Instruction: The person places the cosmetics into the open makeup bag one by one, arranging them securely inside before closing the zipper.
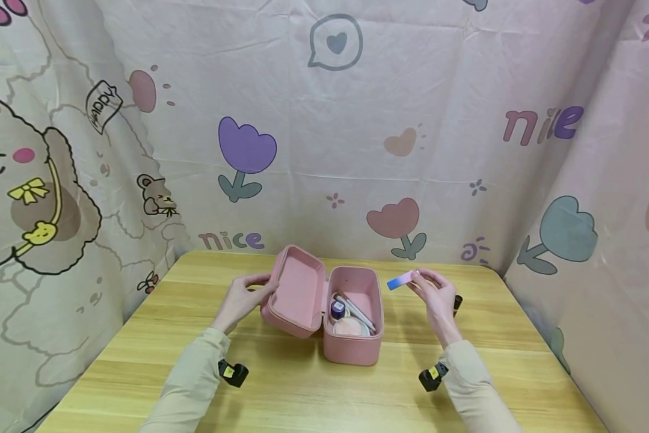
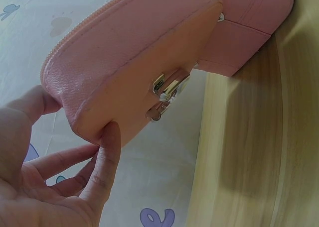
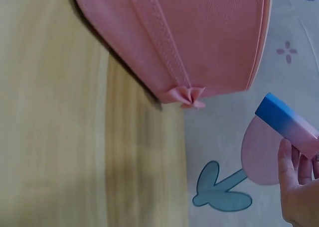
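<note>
A pink cosmetic case (image 1: 352, 349) stands on the table with its lid (image 1: 297, 288) swung out to the left. My left hand (image 1: 244, 300) grips the lid's outer edge, thumb and fingers on its corner in the left wrist view. Inside the case lie makeup brushes (image 1: 359, 311), a small dark-blue jar (image 1: 337, 309) and a round pale pink compact or puff (image 1: 349, 326). To the right of the case, my right hand (image 1: 435, 296) pinches a slim rectangular stick (image 3: 286, 121), blue fading to pink, held above the table. What kind of thing it is I cannot tell.
A small black object (image 1: 458, 302) shows partly behind my right hand on the wooden table (image 1: 281, 391). Patterned curtains (image 1: 324, 120) hang behind the table and on both sides. Gold metal fittings (image 2: 167, 90) sit on the lid's outer face.
</note>
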`<state>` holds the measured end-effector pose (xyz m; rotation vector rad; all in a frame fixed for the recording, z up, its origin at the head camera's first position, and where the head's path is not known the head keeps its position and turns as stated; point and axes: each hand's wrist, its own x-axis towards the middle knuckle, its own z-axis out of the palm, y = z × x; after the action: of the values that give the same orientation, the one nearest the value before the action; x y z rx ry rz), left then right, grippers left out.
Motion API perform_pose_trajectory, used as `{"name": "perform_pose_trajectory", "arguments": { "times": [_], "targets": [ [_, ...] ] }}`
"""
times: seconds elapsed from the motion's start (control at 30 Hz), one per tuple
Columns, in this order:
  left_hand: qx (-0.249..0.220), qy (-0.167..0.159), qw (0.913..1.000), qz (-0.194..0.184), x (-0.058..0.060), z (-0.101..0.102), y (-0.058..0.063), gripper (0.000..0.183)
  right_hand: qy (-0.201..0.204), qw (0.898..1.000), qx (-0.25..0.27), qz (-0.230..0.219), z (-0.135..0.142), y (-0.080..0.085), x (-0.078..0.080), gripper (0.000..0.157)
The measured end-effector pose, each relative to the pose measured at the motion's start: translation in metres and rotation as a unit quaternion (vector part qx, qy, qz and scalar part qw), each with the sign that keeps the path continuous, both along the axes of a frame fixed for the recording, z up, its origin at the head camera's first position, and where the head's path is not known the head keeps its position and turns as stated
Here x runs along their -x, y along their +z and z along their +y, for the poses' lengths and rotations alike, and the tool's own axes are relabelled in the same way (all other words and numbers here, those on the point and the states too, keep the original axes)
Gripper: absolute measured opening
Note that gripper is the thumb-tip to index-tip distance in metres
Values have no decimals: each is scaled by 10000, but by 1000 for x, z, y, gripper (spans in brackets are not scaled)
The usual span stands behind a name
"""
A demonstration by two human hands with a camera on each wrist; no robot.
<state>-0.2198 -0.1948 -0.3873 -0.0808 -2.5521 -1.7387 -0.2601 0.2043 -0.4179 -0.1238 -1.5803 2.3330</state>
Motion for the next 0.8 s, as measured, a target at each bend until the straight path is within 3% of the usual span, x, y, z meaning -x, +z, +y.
{"name": "perform_pose_trajectory", "arguments": {
  "times": [0.27, 0.37, 0.53, 0.67, 0.8],
  "targets": [
    [97, 47, 9999, 114, 1, 0, 0, 52, 332, 9976, -539, 262, -17, 8, 11, 20],
    [123, 59, 9999, 106, 2, 0, -1, 52, 416, 9942, -934, 335, -23, 10, 16, 12],
    [110, 46, 9999, 66, 0, 0, 0, 53, 520, 9852, -1574, 438, -34, 15, 25, 29],
    [78, 44, 10000, 37, 1, 0, 0, 54, 570, 9709, -2275, 475, -42, 18, 30, 29],
    [61, 59, 10000, 0, 1, 0, -1, 53, 454, 9403, -3333, 524, -47, 18, 35, 21]
  ]
}}
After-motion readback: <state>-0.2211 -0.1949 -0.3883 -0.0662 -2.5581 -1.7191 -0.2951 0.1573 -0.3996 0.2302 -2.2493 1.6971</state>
